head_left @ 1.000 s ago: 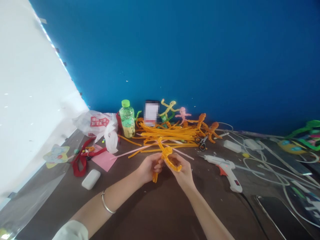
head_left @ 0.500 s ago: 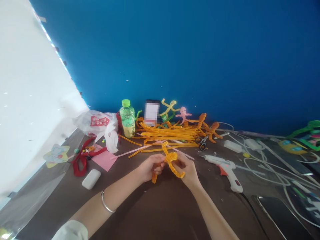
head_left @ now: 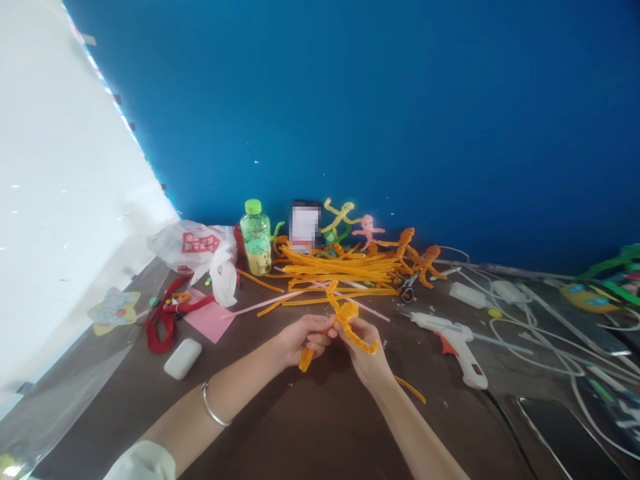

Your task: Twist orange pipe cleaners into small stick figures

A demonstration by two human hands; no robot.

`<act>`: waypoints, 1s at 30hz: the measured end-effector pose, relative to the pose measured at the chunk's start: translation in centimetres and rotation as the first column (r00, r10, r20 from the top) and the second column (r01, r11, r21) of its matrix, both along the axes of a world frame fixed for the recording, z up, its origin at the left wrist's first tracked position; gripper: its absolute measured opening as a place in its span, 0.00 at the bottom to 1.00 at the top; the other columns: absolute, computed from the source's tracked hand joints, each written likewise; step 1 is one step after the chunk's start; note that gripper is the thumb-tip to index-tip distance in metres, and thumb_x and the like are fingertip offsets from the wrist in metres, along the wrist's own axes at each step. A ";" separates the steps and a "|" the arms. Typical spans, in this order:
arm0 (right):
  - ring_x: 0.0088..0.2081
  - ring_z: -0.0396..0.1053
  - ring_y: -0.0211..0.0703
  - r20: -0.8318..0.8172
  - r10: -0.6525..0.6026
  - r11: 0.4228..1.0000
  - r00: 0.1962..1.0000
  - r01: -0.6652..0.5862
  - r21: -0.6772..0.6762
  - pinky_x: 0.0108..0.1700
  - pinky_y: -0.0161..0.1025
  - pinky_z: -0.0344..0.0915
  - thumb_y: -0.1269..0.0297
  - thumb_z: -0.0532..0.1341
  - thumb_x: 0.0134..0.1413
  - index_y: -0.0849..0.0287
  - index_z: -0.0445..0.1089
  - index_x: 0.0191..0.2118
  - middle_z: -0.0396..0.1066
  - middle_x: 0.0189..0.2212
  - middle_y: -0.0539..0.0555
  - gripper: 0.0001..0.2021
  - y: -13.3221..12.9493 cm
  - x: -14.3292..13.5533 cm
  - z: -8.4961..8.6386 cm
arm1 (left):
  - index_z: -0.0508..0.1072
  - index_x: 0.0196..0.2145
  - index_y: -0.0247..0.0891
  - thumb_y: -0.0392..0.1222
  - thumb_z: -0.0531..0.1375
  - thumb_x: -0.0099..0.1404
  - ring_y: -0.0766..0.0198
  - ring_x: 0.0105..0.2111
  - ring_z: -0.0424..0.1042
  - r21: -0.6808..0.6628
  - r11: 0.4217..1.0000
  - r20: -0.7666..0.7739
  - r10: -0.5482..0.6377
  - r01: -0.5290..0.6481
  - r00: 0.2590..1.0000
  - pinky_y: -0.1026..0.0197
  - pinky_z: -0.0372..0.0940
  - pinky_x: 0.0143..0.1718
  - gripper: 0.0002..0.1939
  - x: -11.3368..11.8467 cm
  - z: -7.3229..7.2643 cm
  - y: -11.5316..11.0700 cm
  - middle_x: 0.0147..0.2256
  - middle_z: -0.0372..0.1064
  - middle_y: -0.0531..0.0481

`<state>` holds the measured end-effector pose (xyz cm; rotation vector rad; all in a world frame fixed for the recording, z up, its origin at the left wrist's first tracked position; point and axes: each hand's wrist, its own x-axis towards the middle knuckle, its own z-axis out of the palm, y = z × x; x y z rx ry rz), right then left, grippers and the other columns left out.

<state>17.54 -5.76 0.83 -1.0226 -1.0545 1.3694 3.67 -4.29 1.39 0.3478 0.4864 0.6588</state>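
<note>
An orange pipe-cleaner figure (head_left: 346,313) with a coiled head and curled limbs is between both hands at the middle of the view. My left hand (head_left: 306,339) is closed on its lower left part, and straight orange stems stick out below the fingers. My right hand (head_left: 367,350) pinches the figure from the right, its fingers partly hidden behind a curled limb. Past my right wrist an orange stem end (head_left: 411,389) shows over the table.
Behind the hands lies a pile of orange pipe cleaners (head_left: 345,270), with scissors (head_left: 407,293) at its right. A green-capped bottle (head_left: 257,243) stands left. A glue gun (head_left: 457,343), cables and a phone (head_left: 565,433) lie right; a white case (head_left: 183,359) lies left.
The figure has turned slightly, its lower limb shifting right and its head nearer my right fingers. The orange stem end beyond my right wrist has come into view.
</note>
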 end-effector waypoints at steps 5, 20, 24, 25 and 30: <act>0.30 0.68 0.44 -0.106 0.065 0.997 0.992 -0.070 -0.037 0.36 0.43 0.65 0.59 0.70 0.31 0.55 0.70 0.26 0.70 0.22 0.49 0.12 -0.1 0.1 -0.7 | 0.67 0.20 0.26 0.33 0.54 0.59 0.83 0.13 0.38 -0.005 0.998 0.017 -0.069 0.069 0.997 0.78 0.36 0.11 0.11 -0.2 -0.4 0.2 0.16 0.46 0.58; 0.26 0.66 0.40 -0.213 0.084 0.994 0.973 -0.096 -0.047 0.29 0.37 0.63 0.62 0.67 0.38 0.56 0.69 0.28 0.68 0.23 0.50 0.09 0.0 0.0 -1.6 | 0.66 0.26 0.28 0.35 0.60 0.54 0.81 0.16 0.49 0.066 0.997 0.127 0.040 -0.049 0.991 0.77 0.43 0.14 0.07 0.4 -0.1 -0.3 0.23 0.60 0.50; 0.26 0.64 0.38 -0.243 0.119 0.990 0.963 -0.133 -0.044 0.29 0.35 0.62 0.63 0.68 0.37 0.57 0.68 0.27 0.65 0.21 0.49 0.09 0.0 -0.1 -1.1 | 0.62 0.23 0.30 0.39 0.62 0.53 0.82 0.13 0.46 0.139 0.988 0.046 0.057 -0.063 0.997 0.75 0.39 0.13 0.11 0.6 -0.6 -0.3 0.20 0.61 0.52; 0.26 0.64 0.38 -0.247 0.115 0.991 0.962 -0.129 -0.043 0.29 0.35 0.62 0.64 0.68 0.36 0.57 0.68 0.27 0.65 0.21 0.48 0.10 0.0 -0.2 -1.0 | 0.62 0.23 0.30 0.39 0.62 0.53 0.82 0.12 0.46 0.151 0.986 0.037 0.059 -0.064 0.998 0.75 0.39 0.13 0.12 0.7 -0.8 -0.2 0.20 0.61 0.52; 0.24 0.62 0.36 -0.253 0.112 0.989 0.961 -0.134 -0.069 0.27 0.34 0.61 0.64 0.69 0.36 0.58 0.67 0.25 0.65 0.22 0.49 0.10 0.0 -0.3 -0.5 | 0.63 0.34 0.36 0.39 0.63 0.52 0.80 0.12 0.50 0.247 0.964 0.010 0.099 -0.098 0.995 0.73 0.41 0.14 0.13 0.7 -1.1 -0.3 0.20 0.65 0.54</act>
